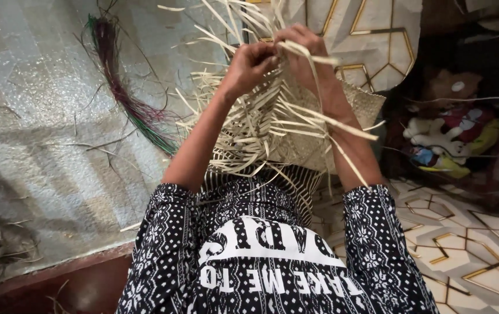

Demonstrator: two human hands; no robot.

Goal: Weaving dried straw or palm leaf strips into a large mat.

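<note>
Fingers of both hands, left hand (252,64) and right hand (302,49), pinch pale strips of the half-woven mat (261,125); loose ends could slip; dry strips might crack.

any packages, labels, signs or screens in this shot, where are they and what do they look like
No packages, signs or screens show.
Printed lettering on the shirt: bottom centre, on the person's chest, big white block letters on black fabric patterned with small white dots and diamonds.
Both hands work pale woven strips above it, unlabelled.
</note>
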